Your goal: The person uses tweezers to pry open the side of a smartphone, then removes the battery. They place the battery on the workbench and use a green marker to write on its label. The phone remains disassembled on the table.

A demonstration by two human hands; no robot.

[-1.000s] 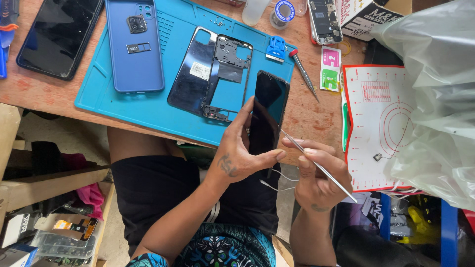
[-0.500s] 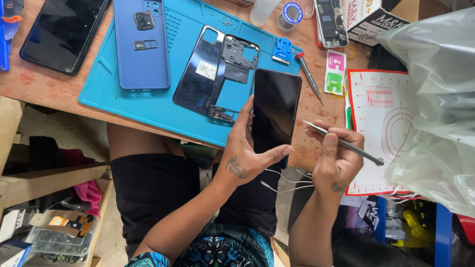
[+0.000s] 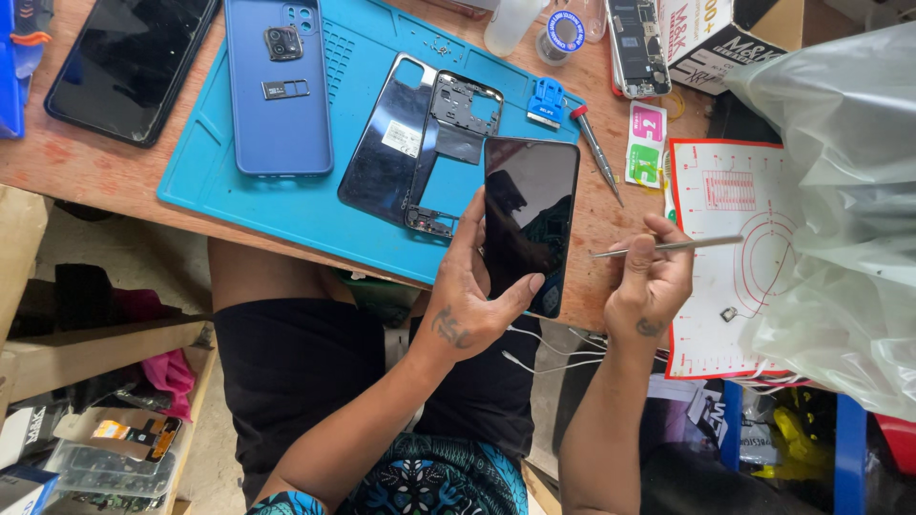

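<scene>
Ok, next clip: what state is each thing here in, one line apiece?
Black phone: screen dark, held upright in left hand.
Tweezers: pinched in right hand, clear of the phone.
Blue phone: face down on blue mat.
Dark back cover: detached, lying flat.

Perhaps four phones [image 3: 530,215]; one tweezers [image 3: 668,246], one screwdriver [image 3: 596,153]

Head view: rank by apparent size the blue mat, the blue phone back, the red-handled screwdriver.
1. blue mat, largest.
2. blue phone back.
3. red-handled screwdriver, smallest.
All lie on the bench, so nearness hardly skews it.
</scene>
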